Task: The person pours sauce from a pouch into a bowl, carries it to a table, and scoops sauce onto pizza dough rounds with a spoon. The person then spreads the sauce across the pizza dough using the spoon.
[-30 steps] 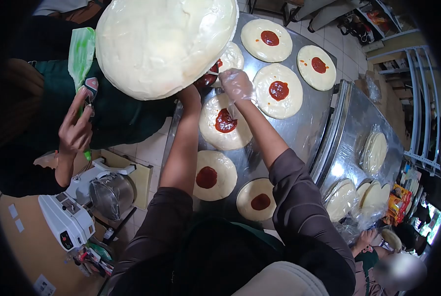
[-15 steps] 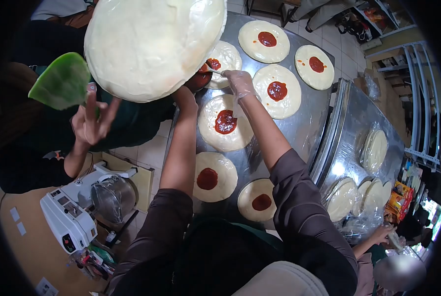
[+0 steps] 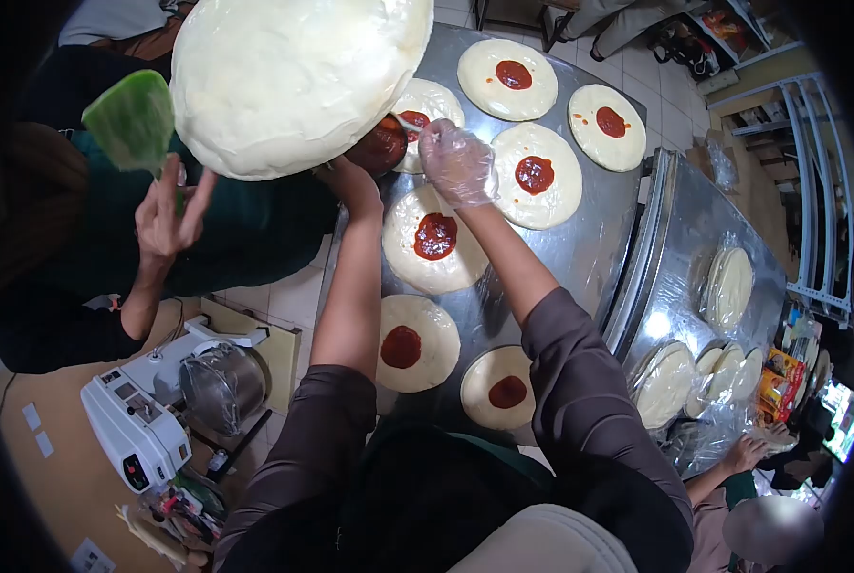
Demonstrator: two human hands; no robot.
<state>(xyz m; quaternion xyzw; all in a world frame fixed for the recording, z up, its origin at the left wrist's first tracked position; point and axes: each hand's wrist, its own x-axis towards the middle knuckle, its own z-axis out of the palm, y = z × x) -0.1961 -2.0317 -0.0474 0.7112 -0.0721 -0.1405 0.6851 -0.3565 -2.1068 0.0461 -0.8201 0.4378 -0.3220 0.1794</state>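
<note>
Tiled floor (image 3: 632, 74), metal rack (image 3: 818, 297)

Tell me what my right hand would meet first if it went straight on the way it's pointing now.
Probably the sauced dough round just beyond your right hand. Depth is unclear in this one view, so the hand might pass above it towards the large pale round instead.
</note>
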